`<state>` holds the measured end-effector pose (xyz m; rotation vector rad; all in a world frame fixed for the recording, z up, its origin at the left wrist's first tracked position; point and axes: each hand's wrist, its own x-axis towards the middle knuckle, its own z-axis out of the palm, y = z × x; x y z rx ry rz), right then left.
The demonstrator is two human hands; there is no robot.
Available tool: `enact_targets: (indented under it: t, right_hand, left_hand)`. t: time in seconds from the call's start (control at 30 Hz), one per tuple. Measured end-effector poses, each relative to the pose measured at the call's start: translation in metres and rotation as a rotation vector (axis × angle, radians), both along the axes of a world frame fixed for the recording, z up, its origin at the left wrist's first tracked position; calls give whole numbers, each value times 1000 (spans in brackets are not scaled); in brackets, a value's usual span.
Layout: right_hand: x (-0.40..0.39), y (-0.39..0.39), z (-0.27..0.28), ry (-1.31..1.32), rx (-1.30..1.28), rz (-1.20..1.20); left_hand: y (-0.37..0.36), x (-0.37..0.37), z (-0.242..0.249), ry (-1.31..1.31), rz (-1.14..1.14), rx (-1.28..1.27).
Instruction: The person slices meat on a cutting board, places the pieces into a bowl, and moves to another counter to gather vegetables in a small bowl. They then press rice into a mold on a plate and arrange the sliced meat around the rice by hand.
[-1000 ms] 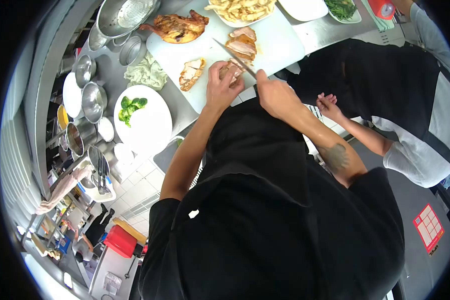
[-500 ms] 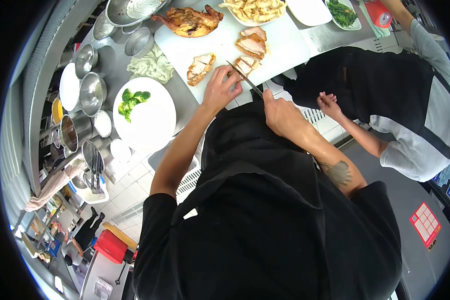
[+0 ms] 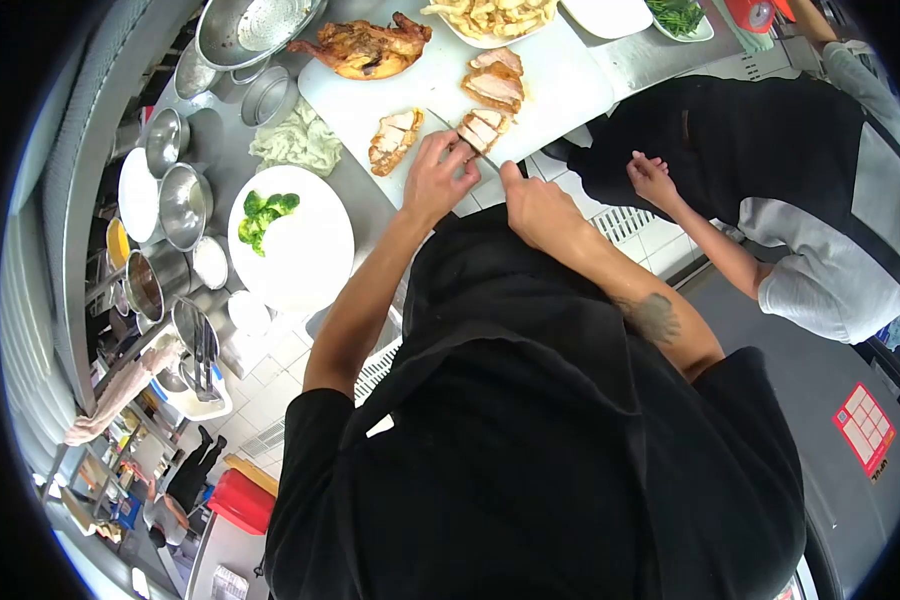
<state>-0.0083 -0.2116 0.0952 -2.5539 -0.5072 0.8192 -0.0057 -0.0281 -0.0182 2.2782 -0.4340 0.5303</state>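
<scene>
My right hand (image 3: 542,208) is closed on the handle of a knife (image 3: 482,157), whose blade points up and left over the white cutting board (image 3: 560,95). The fingers of my left hand (image 3: 438,178) are bent beside the blade, at the edge of a sliced chicken piece (image 3: 484,130); whether they grip it is hard to see. Another sliced piece (image 3: 396,142) lies to the left, and more slices (image 3: 495,80) lie farther back. A browned roast chicken (image 3: 365,48) rests at the back of the board, beside a dish of fries (image 3: 492,18).
A white plate with broccoli (image 3: 305,245) stands on the left, near a crumpled cloth (image 3: 297,140) and metal bowls (image 3: 184,205). A co-worker in a black apron (image 3: 730,150) stands close on the right. Greens (image 3: 678,17) sit in a dish at the back right.
The knife and my right hand have moved left, and the blade now reaches farther over the board toward the left piece. The view has shifted slightly.
</scene>
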Motion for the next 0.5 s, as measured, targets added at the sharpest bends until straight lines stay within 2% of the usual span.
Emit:
enact_targets:
  t: [0.07, 0.17, 0.37, 0.5]
  right_hand:
    - [-4, -4, 11, 55, -98, 10]
    - [-8, -7, -17, -17, -4, -17]
    - [-4, -5, -3, 5, -82, 11]
    - [-8, 0, -34, -37, 10, -20]
  left_hand:
    - [2, -1, -1, 7, 3, 16]
    - [0, -1, -2, -4, 3, 14]
    - [1, 2, -2, 20, -17, 3]
    - [2, -1, -4, 10, -20, 18]
